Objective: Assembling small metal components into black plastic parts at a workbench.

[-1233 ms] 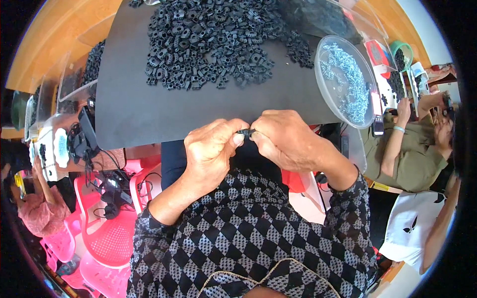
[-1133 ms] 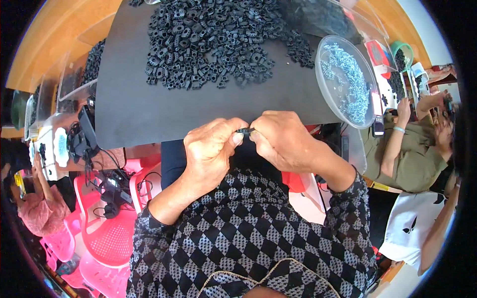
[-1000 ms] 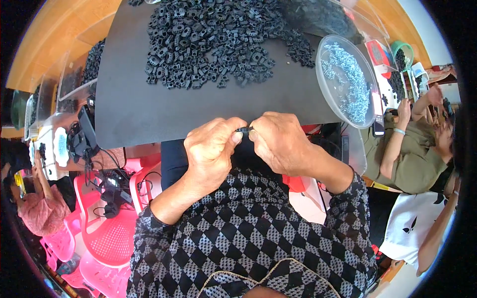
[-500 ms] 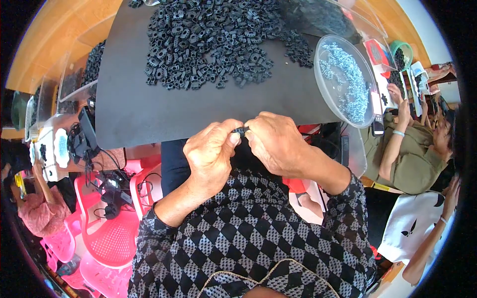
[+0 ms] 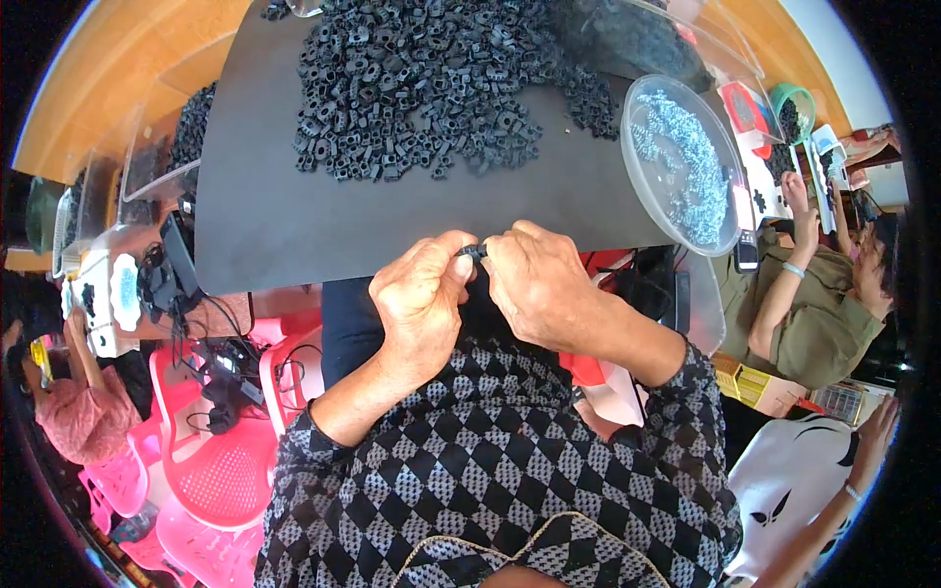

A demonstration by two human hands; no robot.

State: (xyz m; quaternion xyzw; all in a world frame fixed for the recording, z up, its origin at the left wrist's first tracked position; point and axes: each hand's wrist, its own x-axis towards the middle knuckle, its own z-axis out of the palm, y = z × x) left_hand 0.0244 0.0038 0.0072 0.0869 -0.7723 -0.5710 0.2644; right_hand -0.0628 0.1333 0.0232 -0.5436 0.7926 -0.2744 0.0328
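Note:
Between my two hands, just off the near edge of the dark table (image 5: 392,230), is a small black plastic part (image 5: 472,252). My left hand (image 5: 420,294) pinches its left end between thumb and fingers. The fingers of my right hand (image 5: 539,284) are curled closed at its right end, and much of the grip is hidden behind the knuckles. Farther back on the table lies a broad heap of small black plastic parts (image 5: 412,98). At the right, a round clear plastic tub (image 5: 642,191) holds many tiny light-blue pieces, apparently little springs.
A phone (image 5: 746,252) lies beside the tub. Clear bins (image 5: 147,181) of black parts stand to the left, above pink chairs (image 5: 221,470) and cables. Co-workers sit on both sides: one in an olive top (image 5: 823,314) at right, one in pink (image 5: 88,416) at left.
My hands stay together at the table edge; the right one has shifted slightly left, and more of the black part shows between them. At right, a person in white has moved.

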